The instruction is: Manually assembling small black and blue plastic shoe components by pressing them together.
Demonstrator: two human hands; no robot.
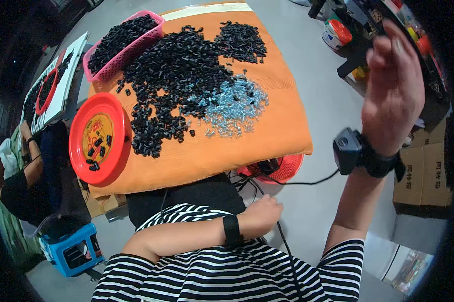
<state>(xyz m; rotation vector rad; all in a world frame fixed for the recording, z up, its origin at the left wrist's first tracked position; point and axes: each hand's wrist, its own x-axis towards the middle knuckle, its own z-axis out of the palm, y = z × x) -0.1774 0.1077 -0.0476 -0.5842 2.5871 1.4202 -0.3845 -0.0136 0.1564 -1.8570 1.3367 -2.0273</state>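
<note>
My left hand point(261, 217) is curled closed over my lap, beside a black cable point(283, 236); whatever may be inside it is hidden. My right hand point(394, 95) is raised at the right, apart from the table, its fingers loosely extended and nothing visible in it. A black strap with a small box-shaped device point(349, 150) is on that wrist. On the orange-covered table point(282, 136) lie a large heap of small black plastic parts point(174, 70), a smaller black pile point(241, 41) and a scatter of small clear pieces point(234, 108).
A pink basket point(90, 75) full of black parts stands at the far left. Nearer, a red plate point(76, 146) holds several black pieces. A red basket point(293, 168) shows beneath the table edge. At left, another person point(25, 171) sits by a white board point(61, 100). Cardboard boxes point(421, 176) stand at right.
</note>
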